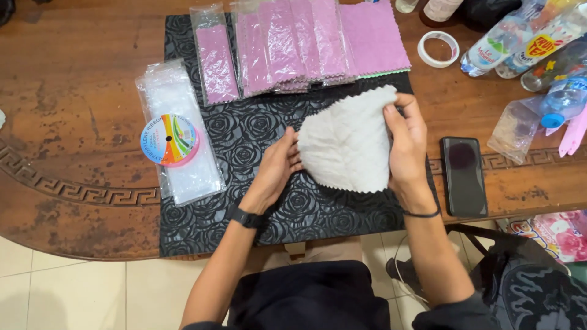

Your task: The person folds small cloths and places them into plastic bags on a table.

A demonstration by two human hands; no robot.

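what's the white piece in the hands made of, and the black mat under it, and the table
White cloth: looks like soft fabric, matte, with zigzag-cut edges and faint creases; it bends between the left hand and right hand.
Black mat: probably embossed vinyl or faux leather, with a raised rose pattern and slight sheen.
Table: wood, varnished brown and worn, with a carved key-pattern border.

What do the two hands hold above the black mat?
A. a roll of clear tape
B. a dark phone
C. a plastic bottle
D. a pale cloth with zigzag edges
D: the left hand and the right hand grip the sides of a pale cloth with zigzag edges over the black mat, while the tape roll, phone and bottles lie apart on the table.
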